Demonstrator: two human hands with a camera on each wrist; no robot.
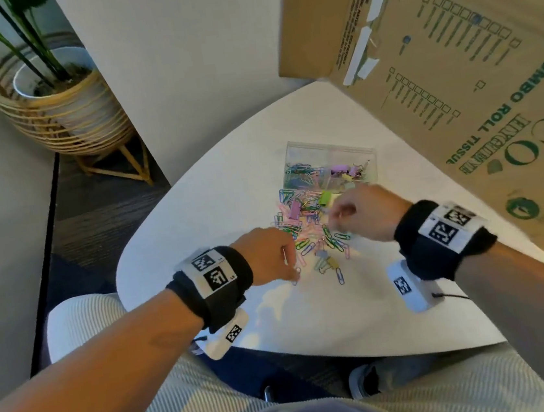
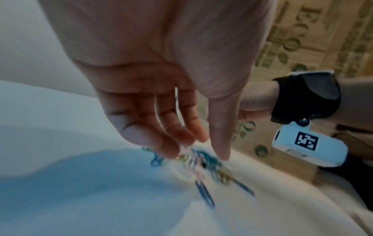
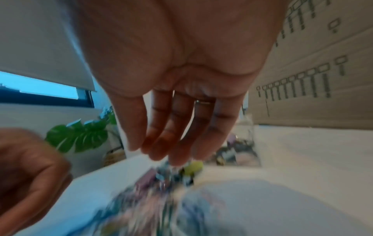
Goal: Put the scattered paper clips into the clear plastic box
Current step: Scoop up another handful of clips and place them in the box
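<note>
Colourful paper clips lie in a loose pile on the white table, just in front of the clear plastic box, which holds clips and binder clips. My left hand is at the pile's left edge. Its fingers hang curled down onto the clips, and a pale clip is tucked between them. My right hand hovers over the pile's right side with fingers pointing straight down and nothing seen in them. The right wrist view is blurred, with the box behind the fingers.
Purple and green binder clips are mixed into the pile. A large cardboard carton leans over the table's right side. A potted plant in a wicker stand sits on the floor at the left.
</note>
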